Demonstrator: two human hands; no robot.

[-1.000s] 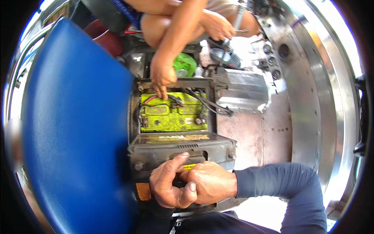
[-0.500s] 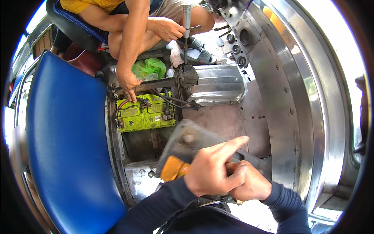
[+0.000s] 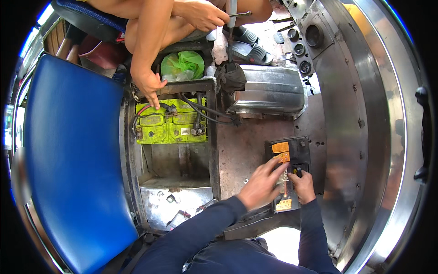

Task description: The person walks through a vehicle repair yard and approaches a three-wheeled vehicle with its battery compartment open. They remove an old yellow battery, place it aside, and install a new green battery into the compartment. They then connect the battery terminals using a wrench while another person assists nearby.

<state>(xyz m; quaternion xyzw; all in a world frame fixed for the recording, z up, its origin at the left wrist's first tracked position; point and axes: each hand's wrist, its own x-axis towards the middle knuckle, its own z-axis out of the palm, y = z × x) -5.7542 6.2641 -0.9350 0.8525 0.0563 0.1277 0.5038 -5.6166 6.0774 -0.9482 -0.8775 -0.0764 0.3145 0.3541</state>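
Note:
A black car battery (image 3: 299, 150) with orange labels sits on the metal floor to the right. My right hand (image 3: 303, 187) is closed round its handle on the right side. Over the battery's left side, my left hand (image 3: 263, 183) has its fingers spread, holding nothing; whether the fingertips touch the case I cannot tell. A yellow-green battery (image 3: 153, 132) lies in the framed compartment, with black and red cables (image 3: 200, 107) on its terminals. A co-worker's hand (image 3: 148, 86) touches the cable at that battery, and their other hand (image 3: 207, 16) holds a small wrench (image 3: 242, 14).
A blue padded seat (image 3: 75, 150) takes up the left side. Behind the compartment lies a green plastic bag (image 3: 189, 64). A gear lever (image 3: 231, 32) rises beside a silver metal cover (image 3: 269, 91). Gauges (image 3: 299, 49) stand at the back right; loose hardware rests on a metal plate (image 3: 155, 205).
The black battery has gone from in front of me, tilted, down to the floor at the right. My left hand has come apart from the right. The co-worker's hands stay at the cable and wrench.

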